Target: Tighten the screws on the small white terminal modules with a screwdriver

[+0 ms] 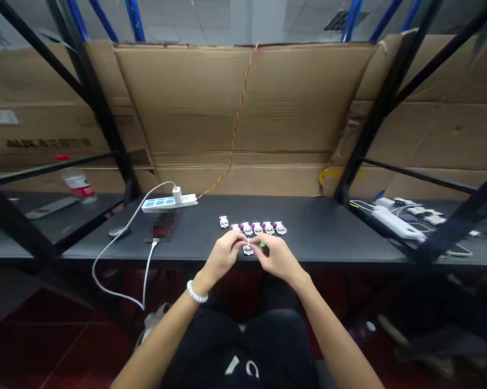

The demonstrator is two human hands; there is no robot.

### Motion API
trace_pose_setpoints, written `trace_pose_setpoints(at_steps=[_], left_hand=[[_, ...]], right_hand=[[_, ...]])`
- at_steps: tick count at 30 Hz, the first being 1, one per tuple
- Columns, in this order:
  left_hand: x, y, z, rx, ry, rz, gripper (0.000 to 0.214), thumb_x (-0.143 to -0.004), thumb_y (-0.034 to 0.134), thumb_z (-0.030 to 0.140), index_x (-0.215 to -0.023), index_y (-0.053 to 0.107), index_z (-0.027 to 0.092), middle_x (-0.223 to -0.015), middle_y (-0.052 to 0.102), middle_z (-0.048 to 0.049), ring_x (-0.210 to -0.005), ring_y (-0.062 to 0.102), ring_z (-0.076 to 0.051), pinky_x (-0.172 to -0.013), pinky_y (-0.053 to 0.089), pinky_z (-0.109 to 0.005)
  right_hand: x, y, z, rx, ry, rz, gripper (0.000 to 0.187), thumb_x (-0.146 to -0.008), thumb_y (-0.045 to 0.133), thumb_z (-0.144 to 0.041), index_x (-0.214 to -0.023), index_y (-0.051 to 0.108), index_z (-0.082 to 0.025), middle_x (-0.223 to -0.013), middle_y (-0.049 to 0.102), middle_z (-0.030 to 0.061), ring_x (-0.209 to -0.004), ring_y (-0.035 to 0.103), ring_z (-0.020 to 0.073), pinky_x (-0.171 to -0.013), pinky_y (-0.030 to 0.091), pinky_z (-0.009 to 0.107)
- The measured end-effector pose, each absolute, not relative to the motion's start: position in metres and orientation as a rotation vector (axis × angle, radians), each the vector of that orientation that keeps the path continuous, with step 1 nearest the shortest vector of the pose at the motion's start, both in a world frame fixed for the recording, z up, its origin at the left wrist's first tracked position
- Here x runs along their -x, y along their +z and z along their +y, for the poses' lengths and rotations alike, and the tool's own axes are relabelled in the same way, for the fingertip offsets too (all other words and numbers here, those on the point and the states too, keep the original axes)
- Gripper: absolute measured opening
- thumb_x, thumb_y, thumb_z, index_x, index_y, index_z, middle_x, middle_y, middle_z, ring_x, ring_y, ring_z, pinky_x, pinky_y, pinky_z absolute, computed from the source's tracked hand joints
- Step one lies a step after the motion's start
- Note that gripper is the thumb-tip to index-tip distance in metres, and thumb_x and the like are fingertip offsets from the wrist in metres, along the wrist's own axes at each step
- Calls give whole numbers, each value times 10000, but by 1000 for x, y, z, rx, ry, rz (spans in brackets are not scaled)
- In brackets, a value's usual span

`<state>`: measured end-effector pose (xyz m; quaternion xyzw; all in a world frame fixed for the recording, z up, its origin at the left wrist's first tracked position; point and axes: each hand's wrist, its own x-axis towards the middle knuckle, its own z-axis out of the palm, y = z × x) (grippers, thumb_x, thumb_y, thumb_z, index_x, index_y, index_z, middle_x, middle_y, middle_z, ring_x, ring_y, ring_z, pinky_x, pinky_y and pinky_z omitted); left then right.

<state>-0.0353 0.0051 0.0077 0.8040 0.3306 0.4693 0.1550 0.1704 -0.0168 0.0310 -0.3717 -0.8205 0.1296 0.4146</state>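
My left hand and my right hand meet over the front of the black table. Between their pinched fingertips sits a small white and magenta part. A tiny green bit shows at the right hand's fingers. Just beyond the hands, a row of several similar small white and magenta parts lies on the table, with one more part set apart at the left. A white bead bracelet circles my left wrist.
A white and blue power strip with a white charger and cable lies at the back left. A plastic bottle stands far left. Another power strip with plugs sits right. Cardboard sheets and black rack struts wall the back.
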Motion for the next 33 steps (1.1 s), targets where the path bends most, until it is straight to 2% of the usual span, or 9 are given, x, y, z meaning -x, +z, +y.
trace_pose_setpoints(at_steps=[10, 17, 27, 33], left_hand=[[41, -5, 21, -2502, 1088, 938, 204, -1063, 467, 227, -963, 638, 175, -994, 688, -93, -955, 656, -230, -913, 556, -374], [41, -10, 24, -2577, 1029, 951, 160, -1036, 512, 169, -1023, 672, 182, -1337, 709, -152, -1265, 667, -280, -1130, 521, -474], [39, -20, 24, -2699, 964, 1028, 198, -1049, 510, 164, -1171, 667, 161, -1351, 712, -174, -1246, 701, -292, -1090, 561, -485], [41, -20, 23, -2761, 931, 1036, 181, -1056, 510, 167, -1157, 660, 153, -1364, 707, -176, -1290, 680, -294, -1100, 558, -486]], right_hand=[[-168, 8, 0, 1003, 218, -2175, 92, -963, 622, -147, -971, 703, -190, -898, 759, 54, -782, 704, 180, -737, 513, 272], [-170, 4, 2, 1026, 212, -2208, 101, -951, 619, -125, -955, 698, -188, -889, 753, 52, -786, 702, 187, -742, 506, 277], [-171, 6, 2, 994, 220, -2218, 114, -914, 631, -100, -939, 701, -187, -868, 751, 54, -774, 688, 188, -749, 511, 286], [-173, 8, 1, 981, 232, -2233, 144, -902, 619, -80, -942, 702, -190, -881, 752, 54, -814, 701, 197, -786, 520, 296]])
